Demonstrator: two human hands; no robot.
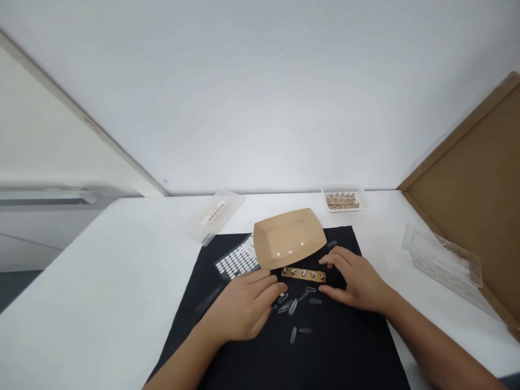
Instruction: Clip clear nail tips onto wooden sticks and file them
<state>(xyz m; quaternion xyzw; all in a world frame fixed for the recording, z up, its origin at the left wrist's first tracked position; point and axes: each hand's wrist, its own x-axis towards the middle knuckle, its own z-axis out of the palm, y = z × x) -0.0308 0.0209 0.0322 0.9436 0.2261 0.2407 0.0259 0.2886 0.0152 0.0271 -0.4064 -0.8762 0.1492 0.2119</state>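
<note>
My left hand (248, 304) is over the black cloth (337, 352), its fingers drawn together just left of the clear nail tips (293, 306); whatever it may pinch is too small to tell. My right hand (357, 277) has thumb and fingers apart, with nothing between them, beside the right end of a cardboard strip (298, 274) bearing several metal studs. Behind the strip lies a brown paper tray (284, 233) with a few small white ovals in it. A sheet of white oval stickers (239, 260) is partly under the tray's left side.
At the back stands a white container (343, 209) of studded strips. A translucent pouch (219, 214) lies at the back left. On the right are a clear plastic box (441, 262) and a large cardboard panel (475, 195). A white wall rises behind the table (101, 281).
</note>
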